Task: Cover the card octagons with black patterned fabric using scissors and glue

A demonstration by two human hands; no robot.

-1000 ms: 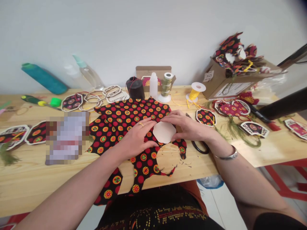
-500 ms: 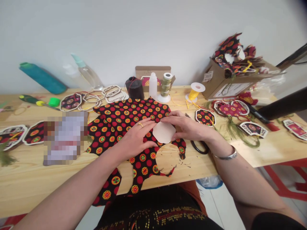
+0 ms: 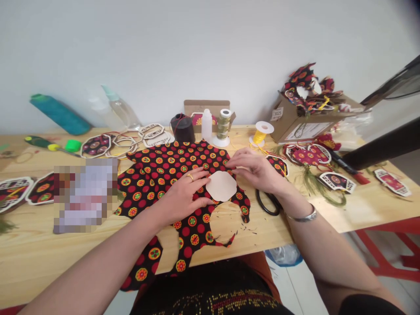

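Note:
A white card piece with scalloped edges lies on black cloth printed with red dots and flowers. My left hand rests open and flat on the cloth, wearing a ring, its thumb and fingertips at the card's left edge. Just off the card's upper right edge is my right hand, its fingers loosely bent and a little apart from the thumb, holding nothing that I can see. Black-handled scissors lie partly hidden beneath the right wrist.
Behind the cloth stand a black thread cone, a white bottle, a green thread spool and a yellow spool. A cardboard box of fabric pieces is at the back right. A pixelated item lies left.
My right hand has let go of the card's right side and shifted up, its fingers drawing closer together. My left hand stays by the card. The whole view has tilted slightly.

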